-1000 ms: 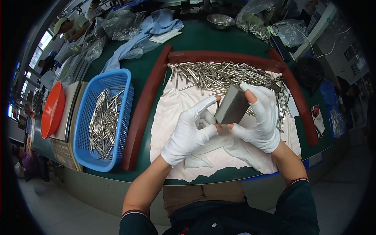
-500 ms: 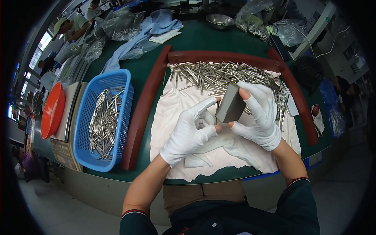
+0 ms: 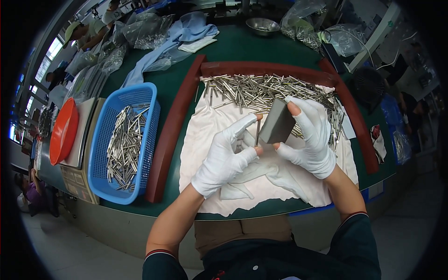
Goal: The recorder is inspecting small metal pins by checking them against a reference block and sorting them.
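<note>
My left hand, in a white glove with bare fingertips, pinches a thin metal pin by its ends between finger and thumb. The pin stands nearly upright. Just to its right, my right hand, gloved the same way, grips a dark grey rectangular block between thumb and fingers. A narrow gap shows between block and pin. Both hands are above a pale pink cloth. Behind them lies a heap of loose metal pins, partly hidden by the block and my right hand.
Dark red bars frame the cloth on the green table. At left, a blue basket holds more pins, beside a red tray. A metal bowl and plastic bags stand farther back. Another person is at far left.
The block has shifted slightly right and turned, away from the pin. More of the pin now shows. My left hand has hardly moved.
</note>
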